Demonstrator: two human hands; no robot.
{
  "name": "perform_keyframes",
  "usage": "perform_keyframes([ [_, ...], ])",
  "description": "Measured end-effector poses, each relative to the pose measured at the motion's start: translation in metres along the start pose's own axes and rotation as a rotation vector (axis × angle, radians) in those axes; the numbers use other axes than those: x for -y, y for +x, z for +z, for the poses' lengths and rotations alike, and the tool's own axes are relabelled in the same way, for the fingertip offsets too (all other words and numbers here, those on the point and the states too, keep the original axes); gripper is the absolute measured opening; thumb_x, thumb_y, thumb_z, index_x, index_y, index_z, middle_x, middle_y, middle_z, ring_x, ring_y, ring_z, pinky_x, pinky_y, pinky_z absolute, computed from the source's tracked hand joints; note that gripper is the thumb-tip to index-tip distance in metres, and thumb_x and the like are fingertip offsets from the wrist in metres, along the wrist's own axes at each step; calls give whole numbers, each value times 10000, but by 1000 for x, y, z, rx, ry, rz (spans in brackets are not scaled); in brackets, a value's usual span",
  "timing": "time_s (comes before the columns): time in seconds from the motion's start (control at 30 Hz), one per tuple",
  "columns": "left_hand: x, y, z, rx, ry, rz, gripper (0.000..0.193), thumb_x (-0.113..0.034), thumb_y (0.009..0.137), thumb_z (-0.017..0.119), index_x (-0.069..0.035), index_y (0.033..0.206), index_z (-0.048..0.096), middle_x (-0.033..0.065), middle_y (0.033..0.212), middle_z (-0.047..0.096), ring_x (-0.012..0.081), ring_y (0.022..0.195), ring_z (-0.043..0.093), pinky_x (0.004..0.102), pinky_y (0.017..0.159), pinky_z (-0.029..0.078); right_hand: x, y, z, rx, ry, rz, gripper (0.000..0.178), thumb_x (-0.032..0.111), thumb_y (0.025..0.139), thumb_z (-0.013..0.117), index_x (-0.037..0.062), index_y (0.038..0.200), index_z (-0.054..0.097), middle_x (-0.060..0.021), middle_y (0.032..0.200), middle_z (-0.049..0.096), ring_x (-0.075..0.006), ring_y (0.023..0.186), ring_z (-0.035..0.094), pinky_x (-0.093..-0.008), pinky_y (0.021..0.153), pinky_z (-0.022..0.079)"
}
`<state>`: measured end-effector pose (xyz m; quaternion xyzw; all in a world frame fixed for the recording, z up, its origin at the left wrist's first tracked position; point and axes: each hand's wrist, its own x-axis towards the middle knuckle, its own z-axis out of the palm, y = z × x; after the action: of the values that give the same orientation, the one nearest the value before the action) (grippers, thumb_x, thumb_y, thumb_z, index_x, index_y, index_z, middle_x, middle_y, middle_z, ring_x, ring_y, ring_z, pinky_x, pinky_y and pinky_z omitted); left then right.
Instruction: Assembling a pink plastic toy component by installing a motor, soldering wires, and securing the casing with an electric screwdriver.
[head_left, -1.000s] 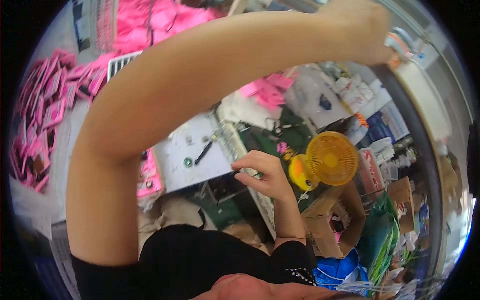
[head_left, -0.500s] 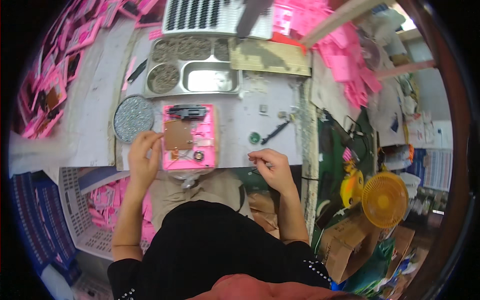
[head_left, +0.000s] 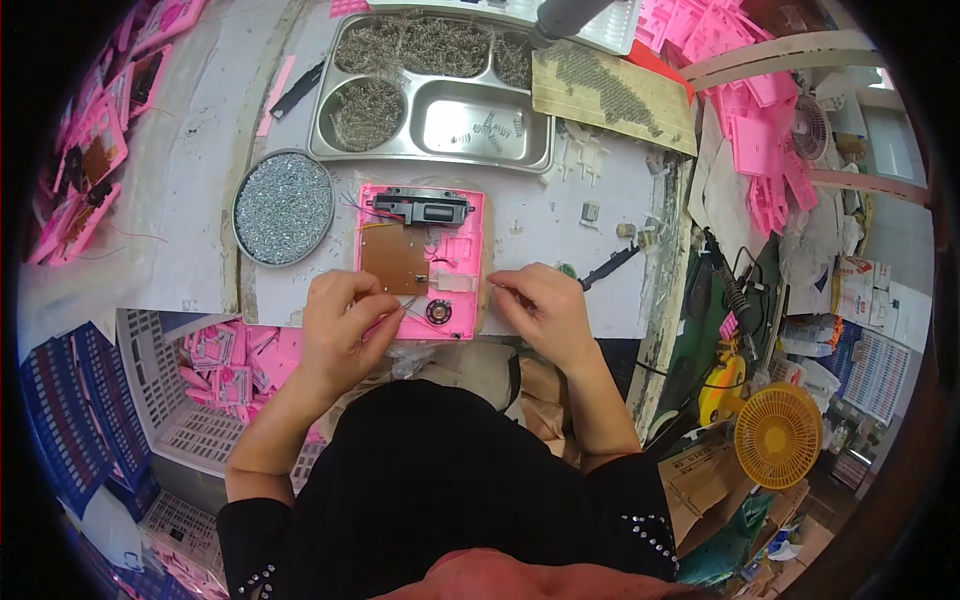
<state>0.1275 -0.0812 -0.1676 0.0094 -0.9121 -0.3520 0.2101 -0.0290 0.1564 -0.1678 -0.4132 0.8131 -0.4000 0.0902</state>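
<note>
A pink plastic casing (head_left: 465,275) lies open-side up at the table's near edge. It holds a brown circuit board (head_left: 392,258), a black and grey module (head_left: 425,208) along its far end and a small round speaker (head_left: 438,311) near its front. My left hand (head_left: 345,322) is closed in a pinch over the casing's near left corner, where thin wires run by the fingertips; what it holds is too small to name. My right hand (head_left: 545,312) is at the casing's right edge, fingers curled together, with anything between them hidden.
Behind the casing stands a steel compartment tray (head_left: 330,140) with small springs. A round dish (head_left: 283,207) of tiny metal pieces sits to the left. On the right lie a black strip-shaped part (head_left: 610,268) and a spring-covered board (head_left: 610,95). Pink casings fill a white crate (head_left: 165,400) below.
My left hand has moved right, from beside the casing onto its near left corner. My right hand has come in to the casing's right edge. The view has shifted and looks closer.
</note>
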Motion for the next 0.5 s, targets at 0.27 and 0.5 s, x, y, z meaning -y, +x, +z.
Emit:
perform_keyframes([
  [0.27,1,50,28,171,27,174,231,-115,755,799,-107,968,709,44,942,609,262,878,588,435,844,419,-1,-39,-39,-53,-39,219,78,76,826,789,28,874,750,-94,734,680,-226,607,625,-337,570,487],
  [0.5,-4,50,32,160,53,166,296,-133,763,800,-95,1041,706,63,971,617,271,938,584,437,917,402,-62,-15,-86,-263,-361,199,151,58,864,740,15,1009,754,-109,835,711,-229,702,666,-335,658,519],
])
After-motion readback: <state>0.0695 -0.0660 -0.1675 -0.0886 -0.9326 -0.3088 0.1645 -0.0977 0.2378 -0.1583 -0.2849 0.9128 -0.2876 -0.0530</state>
